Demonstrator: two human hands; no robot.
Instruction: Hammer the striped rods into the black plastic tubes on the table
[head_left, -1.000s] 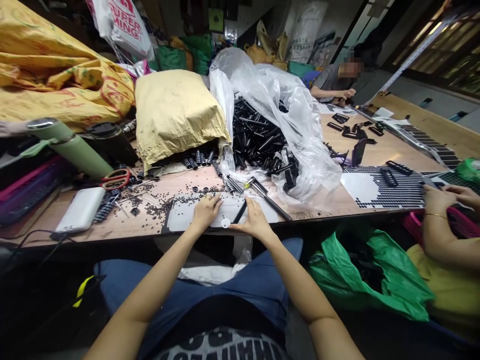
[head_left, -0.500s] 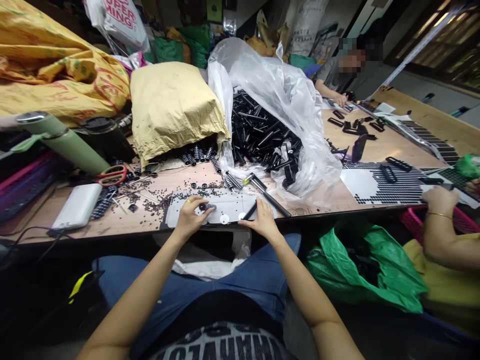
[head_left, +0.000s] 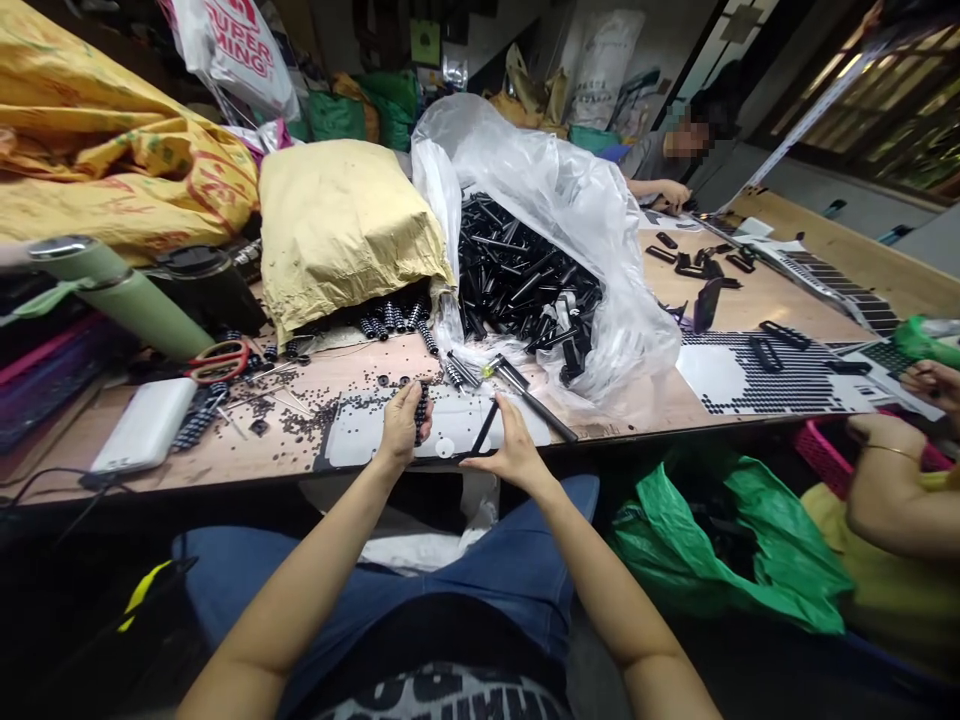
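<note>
The table (head_left: 277, 468) bears a yellow sack (head_left: 349, 215), plastic bag (head_left: 600, 240) and white block (head_left: 146, 425).

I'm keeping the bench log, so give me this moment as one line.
left hand: holding dark studded piece; right hand: at black rod, grip unclear; beneath: pale sheet; behind: plastic bag holding black parts

The small piece (head_left: 421, 412) in my left hand (head_left: 403, 425) is black with pale flecks; the stick (head_left: 485, 425) beside my right hand (head_left: 514, 445) is plain black — and the mat (head_left: 364, 430) whitish. My trousers (head_left: 247, 570) are blue, my shirt (head_left: 450, 630) black with grey lettering. The sack (head_left: 345, 210) is pale yellow, the bottle (head_left: 142, 310) sage green, the carrier bag (head_left: 240, 60) white lettered red.
</note>
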